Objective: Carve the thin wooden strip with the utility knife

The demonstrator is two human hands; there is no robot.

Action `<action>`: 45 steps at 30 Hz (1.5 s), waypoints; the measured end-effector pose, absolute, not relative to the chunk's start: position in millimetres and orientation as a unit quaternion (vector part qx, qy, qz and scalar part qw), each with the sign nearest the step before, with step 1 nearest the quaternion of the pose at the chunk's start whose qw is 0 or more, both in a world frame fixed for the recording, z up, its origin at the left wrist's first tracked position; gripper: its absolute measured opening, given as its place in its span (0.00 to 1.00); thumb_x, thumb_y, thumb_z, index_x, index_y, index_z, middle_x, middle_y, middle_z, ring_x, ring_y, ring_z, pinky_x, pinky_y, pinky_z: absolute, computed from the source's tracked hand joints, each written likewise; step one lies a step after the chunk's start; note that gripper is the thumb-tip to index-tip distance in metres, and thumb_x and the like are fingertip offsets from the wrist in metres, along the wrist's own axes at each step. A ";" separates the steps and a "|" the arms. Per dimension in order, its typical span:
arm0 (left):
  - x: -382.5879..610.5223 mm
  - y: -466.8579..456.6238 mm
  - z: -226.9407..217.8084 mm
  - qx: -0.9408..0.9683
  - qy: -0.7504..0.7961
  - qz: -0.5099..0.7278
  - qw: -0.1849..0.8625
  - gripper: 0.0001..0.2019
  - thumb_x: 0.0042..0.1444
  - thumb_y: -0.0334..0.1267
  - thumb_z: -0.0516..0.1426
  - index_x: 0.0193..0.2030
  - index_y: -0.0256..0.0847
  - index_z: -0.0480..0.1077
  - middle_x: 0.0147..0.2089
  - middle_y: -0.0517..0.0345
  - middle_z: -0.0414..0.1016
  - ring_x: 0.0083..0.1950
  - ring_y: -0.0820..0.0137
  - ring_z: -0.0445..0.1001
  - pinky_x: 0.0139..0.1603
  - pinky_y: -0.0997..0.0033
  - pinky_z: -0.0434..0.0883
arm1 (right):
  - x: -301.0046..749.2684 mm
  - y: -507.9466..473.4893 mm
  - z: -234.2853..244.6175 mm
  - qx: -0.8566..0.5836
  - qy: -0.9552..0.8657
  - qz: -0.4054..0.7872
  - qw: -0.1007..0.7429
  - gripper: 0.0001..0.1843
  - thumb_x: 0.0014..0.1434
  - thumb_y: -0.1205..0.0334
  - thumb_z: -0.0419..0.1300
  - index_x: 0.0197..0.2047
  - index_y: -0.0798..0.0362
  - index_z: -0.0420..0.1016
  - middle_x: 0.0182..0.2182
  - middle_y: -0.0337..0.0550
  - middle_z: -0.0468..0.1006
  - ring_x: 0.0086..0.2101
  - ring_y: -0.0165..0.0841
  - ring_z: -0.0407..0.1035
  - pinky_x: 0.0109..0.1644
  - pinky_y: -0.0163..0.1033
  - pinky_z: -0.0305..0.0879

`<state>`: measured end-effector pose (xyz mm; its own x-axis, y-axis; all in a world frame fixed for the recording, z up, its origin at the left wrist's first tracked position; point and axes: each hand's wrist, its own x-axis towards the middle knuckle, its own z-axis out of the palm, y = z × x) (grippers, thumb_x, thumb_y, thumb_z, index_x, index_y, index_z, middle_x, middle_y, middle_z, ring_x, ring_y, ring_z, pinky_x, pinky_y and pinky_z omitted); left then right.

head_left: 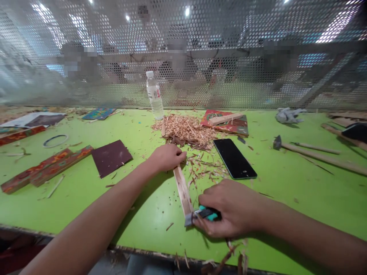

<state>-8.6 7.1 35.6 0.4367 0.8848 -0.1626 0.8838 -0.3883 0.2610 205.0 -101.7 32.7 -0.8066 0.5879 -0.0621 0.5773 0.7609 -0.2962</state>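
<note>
A narrow wooden strip (181, 188) lies lengthwise on the green table (301, 191). My left hand (166, 157) is closed over its far end and pins it down. My right hand (229, 208) is wrapped round a utility knife with a teal and black handle (207, 214). The knife's metal blade end (189, 219) rests against the near end of the strip. Loose wood shavings (187, 130) are heaped just beyond my left hand and scattered beside the strip.
A black phone (234, 158) lies right of the strip. A water bottle (155, 95) stands at the back by a perforated metal screen. Sandpaper (111, 157), painted wooden pieces (46, 168), a hammer (315, 154) and a ring (55, 140) lie around. Other people sit behind the screen.
</note>
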 end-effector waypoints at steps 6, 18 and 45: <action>-9.8 8.3 36.2 0.838 0.522 -0.001 0.158 0.29 0.69 0.52 0.45 0.30 0.38 0.80 0.31 0.49 0.80 0.29 0.65 0.70 0.27 0.67 0.57 | 208.3 -99.1 31.7 -0.266 -0.948 0.169 0.045 0.19 0.57 0.45 0.63 0.25 0.50 0.70 0.19 0.37 0.73 0.20 0.29 0.58 0.28 0.40 0.41; -4.5 0.7 38.4 0.834 0.535 -0.003 0.135 0.33 0.71 0.53 0.42 0.33 0.37 0.82 0.35 0.42 0.83 0.33 0.60 0.76 0.29 0.66 0.57 | 205.8 -79.2 26.2 -0.412 -0.899 0.115 0.092 0.27 0.76 0.40 0.47 0.35 0.52 0.70 0.28 0.45 0.78 0.28 0.37 0.69 0.32 0.40 0.50; -2.2 1.6 37.7 0.840 0.527 -0.019 0.125 0.32 0.70 0.54 0.43 0.32 0.39 0.82 0.34 0.46 0.82 0.33 0.60 0.76 0.29 0.65 0.61 | 211.0 -88.4 34.2 -0.315 -0.929 0.186 0.048 0.23 0.66 0.43 0.57 0.28 0.51 0.72 0.21 0.38 0.72 0.22 0.29 0.56 0.29 0.39 0.43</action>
<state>-2.2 1.6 37.7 0.4436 0.8812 -0.1635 0.8906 -0.4129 0.1907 211.0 -88.4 34.2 -0.7965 0.6040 -0.0283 0.5684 0.7319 -0.3759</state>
